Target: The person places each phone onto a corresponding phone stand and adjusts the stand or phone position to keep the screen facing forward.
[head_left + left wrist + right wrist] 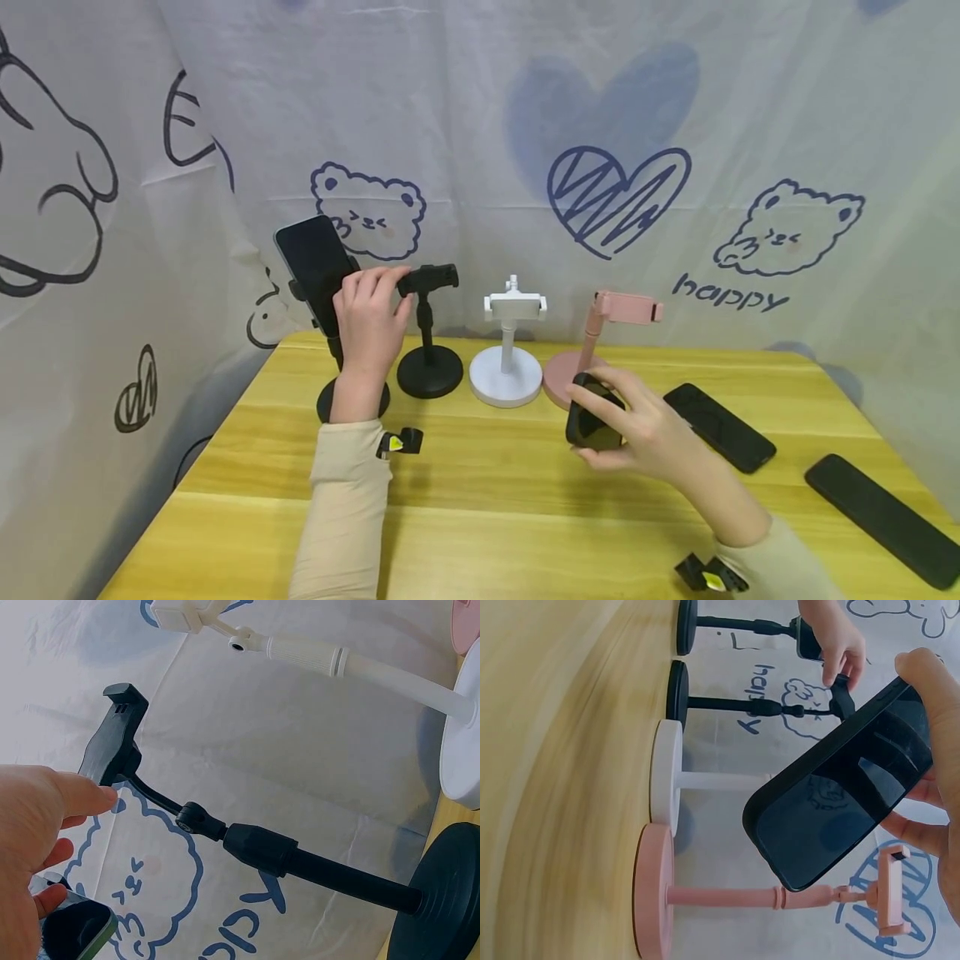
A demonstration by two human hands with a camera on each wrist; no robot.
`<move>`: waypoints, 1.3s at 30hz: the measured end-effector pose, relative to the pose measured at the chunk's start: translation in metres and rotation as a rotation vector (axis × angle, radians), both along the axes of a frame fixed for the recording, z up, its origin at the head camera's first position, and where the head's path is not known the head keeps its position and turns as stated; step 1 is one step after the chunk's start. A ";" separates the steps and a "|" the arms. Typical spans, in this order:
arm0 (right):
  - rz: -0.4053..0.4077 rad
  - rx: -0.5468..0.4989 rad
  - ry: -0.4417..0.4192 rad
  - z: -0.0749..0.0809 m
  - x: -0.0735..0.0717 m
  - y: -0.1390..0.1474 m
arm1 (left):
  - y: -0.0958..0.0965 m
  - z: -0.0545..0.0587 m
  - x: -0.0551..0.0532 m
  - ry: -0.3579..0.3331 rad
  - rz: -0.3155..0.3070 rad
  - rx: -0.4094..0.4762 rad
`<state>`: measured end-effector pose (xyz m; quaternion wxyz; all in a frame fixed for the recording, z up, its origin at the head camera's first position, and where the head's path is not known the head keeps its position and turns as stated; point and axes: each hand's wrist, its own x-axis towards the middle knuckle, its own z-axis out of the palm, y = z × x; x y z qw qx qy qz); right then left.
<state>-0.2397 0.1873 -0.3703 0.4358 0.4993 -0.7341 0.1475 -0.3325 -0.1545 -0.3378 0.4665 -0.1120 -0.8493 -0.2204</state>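
My left hand (pixel 369 317) pinches the near end of the clamp on a black phone stand (pixel 429 371), second from the left. The left wrist view shows the thumb side against that clamp (pixel 120 731). My right hand (pixel 648 429) holds a black smartphone (pixel 832 802) by its edges, raised above the table in front of the pink phone stand (pixel 630 308). The phone's dark screen faces the right wrist camera. Left of my left hand, another black stand bears a smartphone (pixel 311 262) tilted upright. Between the black and pink stands is a white phone stand (pixel 506 379) with a bare clamp.
Two more black phones lie on the wooden table (pixel 480 533) at the right: one smartphone (pixel 720 427) near the pink stand, another (pixel 881 517) closer to the right edge. A printed cloth (pixel 480 125) hangs behind the row of stands.
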 end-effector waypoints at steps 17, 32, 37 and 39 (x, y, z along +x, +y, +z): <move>-0.009 -0.016 -0.004 0.003 -0.002 -0.014 | -0.002 -0.001 0.000 -0.012 -0.001 0.004; 0.039 -0.023 -0.012 0.004 -0.007 -0.018 | 0.000 0.001 0.001 -0.023 -0.007 -0.004; 0.058 -0.017 -0.004 0.005 -0.009 -0.021 | -0.001 0.000 0.001 -0.017 -0.001 -0.010; 0.064 -0.015 0.002 0.005 -0.010 -0.022 | -0.001 0.000 0.001 -0.014 0.003 -0.012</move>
